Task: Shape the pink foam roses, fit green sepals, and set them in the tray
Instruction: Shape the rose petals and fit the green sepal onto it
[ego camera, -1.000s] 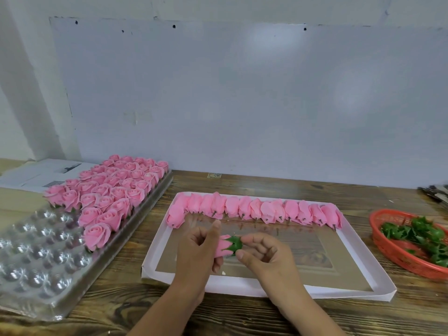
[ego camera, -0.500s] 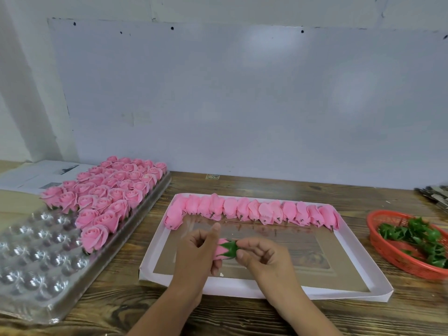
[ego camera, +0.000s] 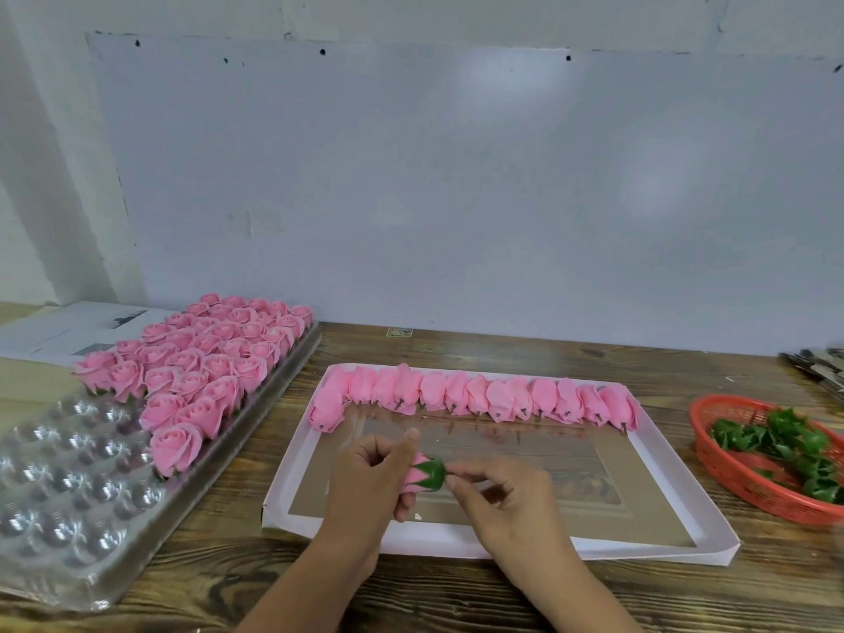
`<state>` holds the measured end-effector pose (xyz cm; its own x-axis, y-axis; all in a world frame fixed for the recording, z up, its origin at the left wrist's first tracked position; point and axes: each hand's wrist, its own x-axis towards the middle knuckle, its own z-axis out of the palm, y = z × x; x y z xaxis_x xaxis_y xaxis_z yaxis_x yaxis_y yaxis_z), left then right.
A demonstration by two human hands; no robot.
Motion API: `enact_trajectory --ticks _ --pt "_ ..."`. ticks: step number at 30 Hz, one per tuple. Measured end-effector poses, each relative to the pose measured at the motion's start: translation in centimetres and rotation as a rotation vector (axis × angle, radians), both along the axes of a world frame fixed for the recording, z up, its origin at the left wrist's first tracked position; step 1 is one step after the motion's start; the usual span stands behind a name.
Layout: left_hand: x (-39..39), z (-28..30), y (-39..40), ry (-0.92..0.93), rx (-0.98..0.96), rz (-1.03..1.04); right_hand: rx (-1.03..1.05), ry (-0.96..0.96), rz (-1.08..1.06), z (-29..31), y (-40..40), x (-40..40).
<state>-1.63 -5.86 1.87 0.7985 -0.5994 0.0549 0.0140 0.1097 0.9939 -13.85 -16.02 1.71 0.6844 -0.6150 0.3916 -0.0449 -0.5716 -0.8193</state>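
So the rose bud (ego camera: 413, 473) being worked on sits right between both hands, above the near part of the pink cardboard lid (ego camera: 712, 518). Its long axis runs roughly left-right, petals tucked into the left hand (ego camera: 365, 486), green sepal (ego camera: 431, 472) end poking out toward the right. The left hand is curled round the bud, thumb up. The right hand (ego camera: 502, 500) comes in from the side, fingertips pinched at the sepal base, probably on the little stem, hard to tell. The clear tray (ego camera: 68, 518) lies well off to the left, so the left hand is nearer for placing
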Motion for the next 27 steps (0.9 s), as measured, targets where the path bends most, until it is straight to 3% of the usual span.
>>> enact_trajectory --ticks 8,15,27 --pt "-0.24 0.22 -0.04 -0.006 0.015 0.018 0.004 0.024 0.152 0.08 0.50 -0.04" --pt "-0.65 0.47 -0.18 -0.077 0.045 0.075 -0.047 0.028 0.130 -0.18 0.41 0.04" --pt "-0.81 0.18 -0.47 0.000 0.075 0.126 0.141 0.014 0.189 -0.84 0.40 0.33"
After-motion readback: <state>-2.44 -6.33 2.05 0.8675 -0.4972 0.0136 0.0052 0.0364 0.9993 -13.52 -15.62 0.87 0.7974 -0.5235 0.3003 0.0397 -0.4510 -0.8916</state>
